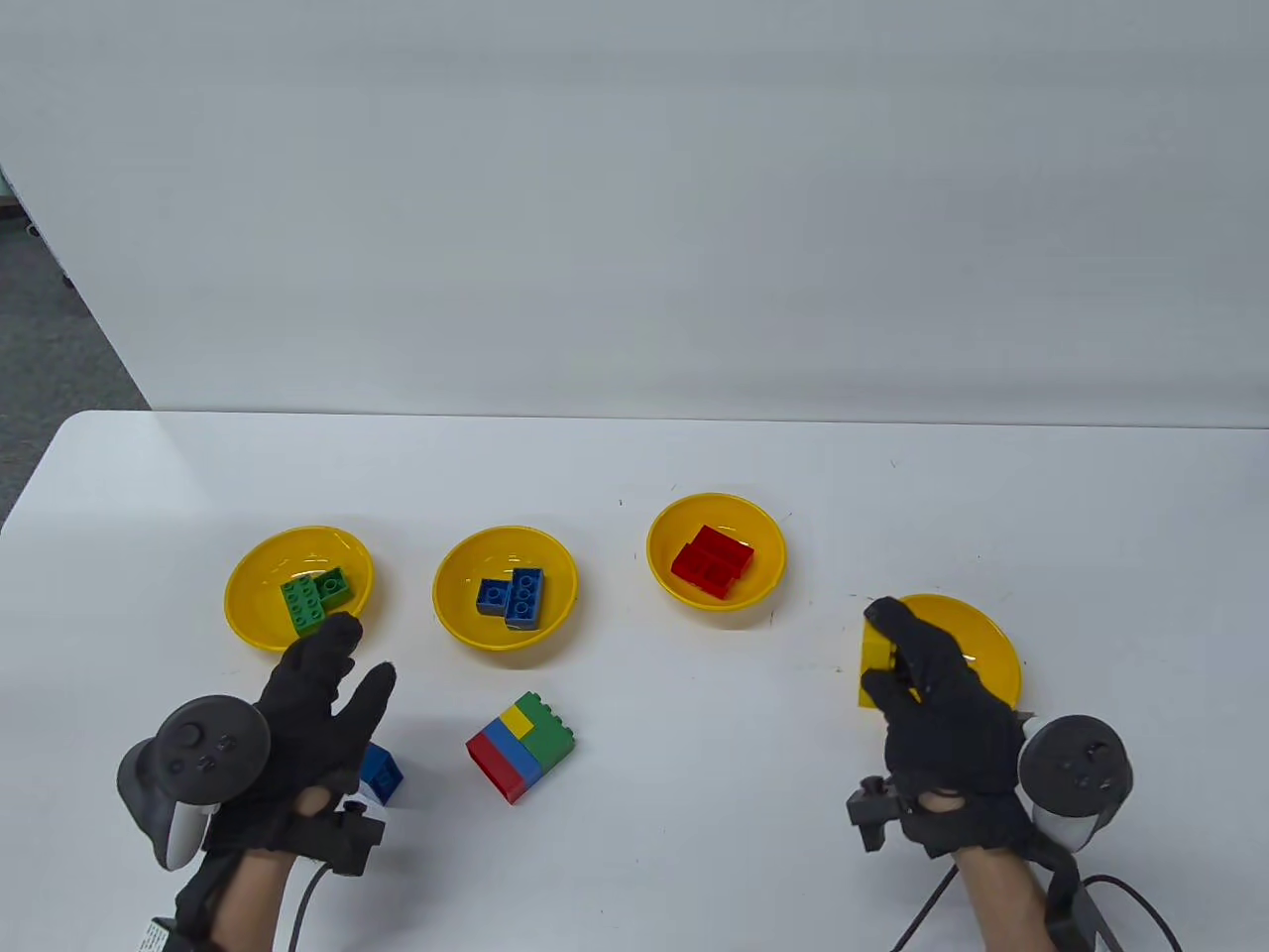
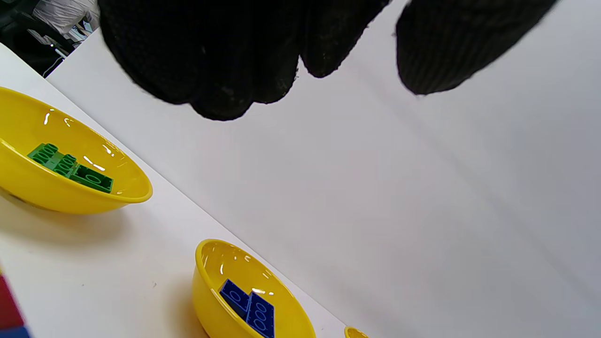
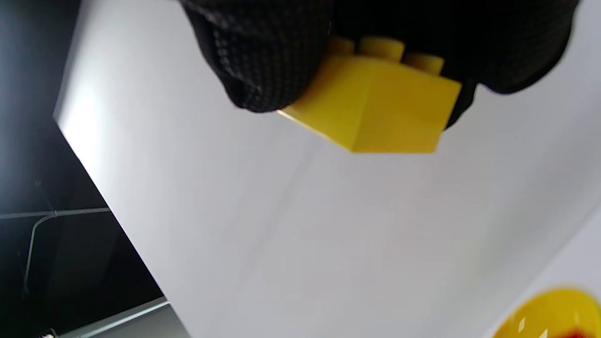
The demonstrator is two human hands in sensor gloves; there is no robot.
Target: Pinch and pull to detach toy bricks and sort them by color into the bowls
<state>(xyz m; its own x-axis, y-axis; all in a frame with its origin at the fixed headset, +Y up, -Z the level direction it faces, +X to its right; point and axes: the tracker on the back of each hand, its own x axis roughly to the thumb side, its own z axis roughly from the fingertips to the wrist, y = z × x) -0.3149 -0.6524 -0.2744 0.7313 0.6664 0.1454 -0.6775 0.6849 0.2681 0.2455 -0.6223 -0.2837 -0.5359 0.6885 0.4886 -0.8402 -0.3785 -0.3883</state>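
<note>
My right hand point(image 1: 892, 659) pinches a yellow brick point(image 1: 876, 662) point(image 3: 375, 110) at the left rim of the far-right yellow bowl point(image 1: 981, 645). My left hand point(image 1: 342, 674) hovers open with straight fingers point(image 2: 220, 70), holding nothing, above a loose blue brick point(image 1: 382, 773). A stacked block point(image 1: 521, 746) of red, blue, yellow and green bricks lies on the table between the hands. Green bricks point(image 1: 317, 597) point(image 2: 70, 166) lie in the left bowl point(image 1: 253, 605), blue bricks point(image 1: 514, 597) point(image 2: 249, 307) in the second bowl point(image 1: 560, 595), red bricks point(image 1: 712, 561) in the third bowl point(image 1: 768, 560).
The white table point(image 1: 694, 853) ends at a far edge behind the bowls, with a grey wall beyond it. Cables trail from both wrists at the near edge.
</note>
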